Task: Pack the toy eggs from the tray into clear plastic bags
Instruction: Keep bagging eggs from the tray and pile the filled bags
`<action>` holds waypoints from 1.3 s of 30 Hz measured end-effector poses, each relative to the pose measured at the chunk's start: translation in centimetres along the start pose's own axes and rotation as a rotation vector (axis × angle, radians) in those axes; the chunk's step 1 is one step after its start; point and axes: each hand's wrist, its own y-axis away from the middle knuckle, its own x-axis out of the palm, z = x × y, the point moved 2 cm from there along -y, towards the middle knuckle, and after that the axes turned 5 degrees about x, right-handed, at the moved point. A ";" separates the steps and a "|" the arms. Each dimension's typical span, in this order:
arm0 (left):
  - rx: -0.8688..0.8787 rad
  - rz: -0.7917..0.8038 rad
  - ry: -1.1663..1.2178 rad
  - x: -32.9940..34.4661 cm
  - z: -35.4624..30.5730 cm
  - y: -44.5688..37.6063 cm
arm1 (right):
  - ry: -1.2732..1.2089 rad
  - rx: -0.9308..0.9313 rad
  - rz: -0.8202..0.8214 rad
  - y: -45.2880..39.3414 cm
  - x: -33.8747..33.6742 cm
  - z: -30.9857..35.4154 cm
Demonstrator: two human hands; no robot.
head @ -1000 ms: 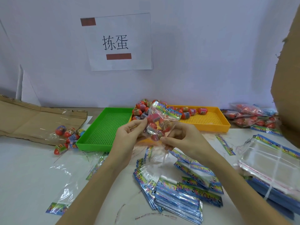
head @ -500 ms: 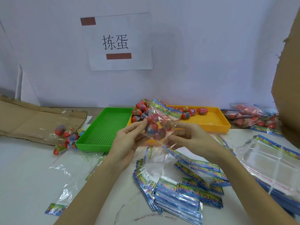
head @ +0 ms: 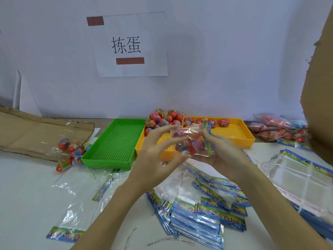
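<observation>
The filled bag [head: 191,141] sits in mid-air in front of the yellow tray [head: 232,134], cradled in the right hand [head: 223,152], whose palm is under it and whose thumb and fingers pinch its printed header edge. The left hand [head: 156,150] is at the bag's left end with fingers spread and loosely bent; it is blurred, so I cannot tell whether they touch the film.

The bag is thin, glossy film, crinkly and probably slippery, with no stiffness of its own. The eggs [head: 191,145] inside look like hard, smooth plastic shells with paper bands, light, round and likely to roll and shift the load. The safest hold seems to be the stiffer printed header strip, with a palm beneath the lumpy bottom.

More loose eggs are heaped at the far left end of the yellow tray. The green tray [head: 115,141] to its left is rigid plastic with a perforated floor. Flat empty bags [head: 198,221] lie stacked on the near surface [head: 27,195], packed bags [head: 277,129] at the far right, and creased cardboard [head: 36,130] at the far left.
</observation>
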 end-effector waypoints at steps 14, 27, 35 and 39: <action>-0.803 -0.036 0.742 -0.8 1.9 0.1 | 0.599 -0.279 -0.056 0.0 0.5 -0.2; -0.694 0.130 0.606 -0.1 1.0 0.2 | -0.225 -0.302 -0.299 0.9 -5.7 4.3; -0.127 0.518 0.229 2.2 -2.0 1.3 | 0.071 -0.099 -0.300 1.1 -4.7 2.9; -0.008 0.693 0.042 3.6 -2.2 2.1 | 0.263 -0.075 -0.259 1.1 -3.6 2.5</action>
